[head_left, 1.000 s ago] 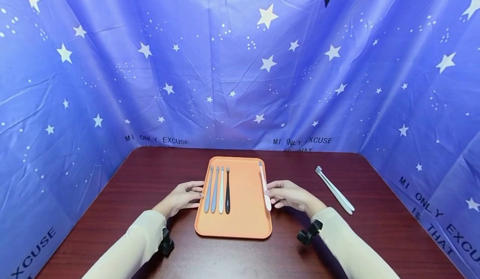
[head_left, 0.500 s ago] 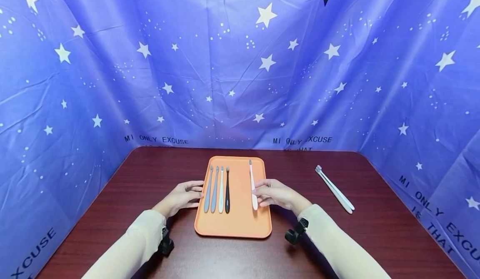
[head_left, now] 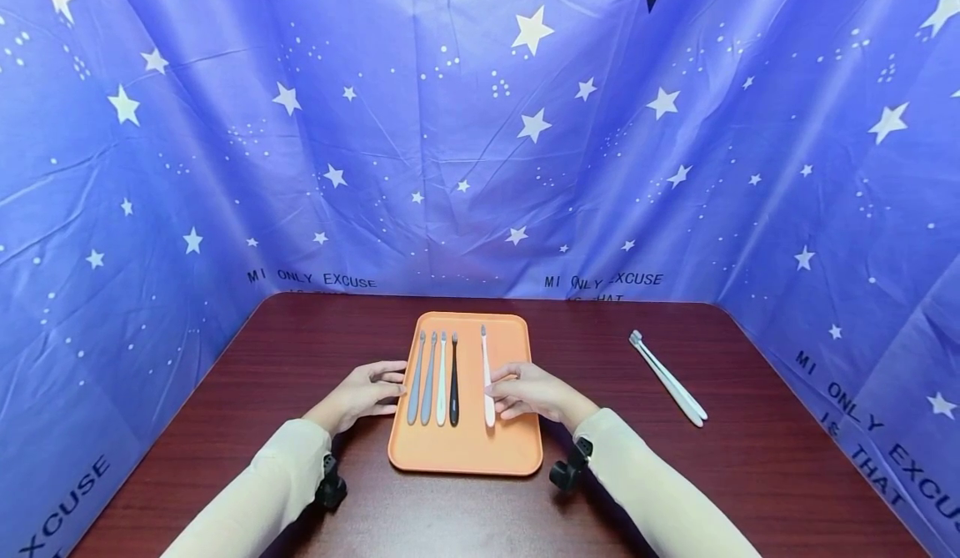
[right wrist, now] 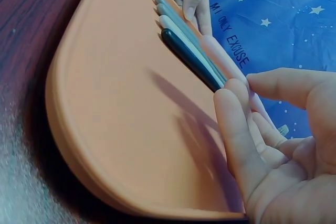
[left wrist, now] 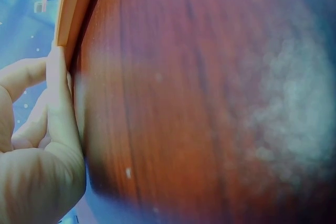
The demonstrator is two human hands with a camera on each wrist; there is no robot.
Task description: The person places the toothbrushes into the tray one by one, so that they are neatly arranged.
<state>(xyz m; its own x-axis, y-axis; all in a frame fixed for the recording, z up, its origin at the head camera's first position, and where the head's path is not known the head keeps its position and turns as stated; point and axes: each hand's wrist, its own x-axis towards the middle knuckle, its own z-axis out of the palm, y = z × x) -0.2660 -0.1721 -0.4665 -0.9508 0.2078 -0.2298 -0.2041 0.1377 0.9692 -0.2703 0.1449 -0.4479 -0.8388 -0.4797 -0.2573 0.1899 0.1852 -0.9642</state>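
Note:
A pale pink toothbrush (head_left: 489,404) with a grey head is pinched by the handle between thumb and fingers of my right hand (head_left: 529,391). The brush is held over the right half of the orange tray (head_left: 468,454); its shadow falls on the tray in the right wrist view. Two grey-blue toothbrushes (head_left: 428,391), a white toothbrush (head_left: 441,399) and a black toothbrush (head_left: 453,399) lie side by side along the tray's left part, heads away from me. My left hand (head_left: 365,395) touches the tray's left rim, its fingers extended and fairly straight.
Two whitish toothbrushes (head_left: 670,380) lie together, slanted, on the dark red wooden table (head_left: 600,333) right of the tray. A blue curtain (head_left: 480,166) with white stars hangs around the back and sides. Black wrist cameras (head_left: 570,466) hang under the forearms.
My right hand has carried the pink toothbrush leftward from the tray's right rim toward the black toothbrush. The left hand has stayed at the left rim.

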